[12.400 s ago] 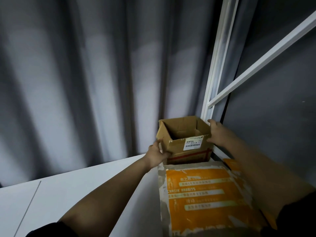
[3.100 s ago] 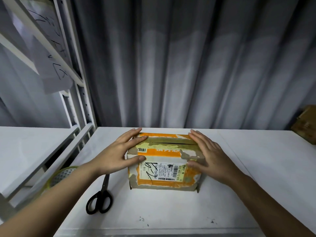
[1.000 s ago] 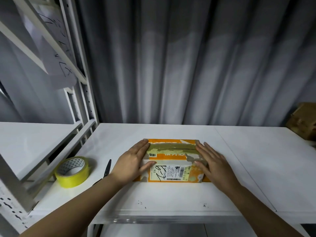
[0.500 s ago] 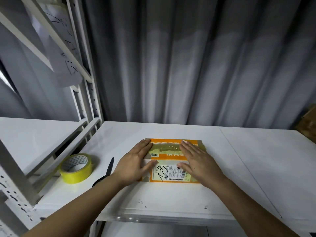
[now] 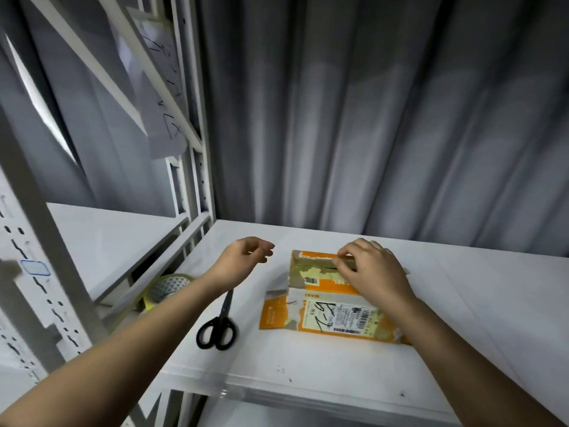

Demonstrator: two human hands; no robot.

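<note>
A flattened orange and brown cardboard parcel box [image 5: 320, 315] with a white shipping label lies on the white shelf [image 5: 308, 365], a little right of its middle. The right hand [image 5: 372, 272] rests on the box's far right part. Its fingers are curled over the far edge, and the grip is closed on that edge of the cardboard. The left hand [image 5: 243, 260] hangs in the air left of the box, clear of it. Its grip is slack, the fingers loosely curled round nothing.

The box's near edge sits well back from the shelf's front lip, with a bare strip between them. A narrower band of bare shelf separates the far edge from the grey pleated curtain [image 5: 369, 118]. To the right the shelf runs wide and bare to the frame edge.

On the left, black-handled scissors [image 5: 220, 322] lie near the box but apart from it. Their blades point away and pass under the left wrist. Further left a yellow tape roll [image 5: 166, 288] sits at the shelf's side edge against the white metal rack frame [image 5: 197, 149], partly hidden by the left forearm. That side is the tight one.
</note>
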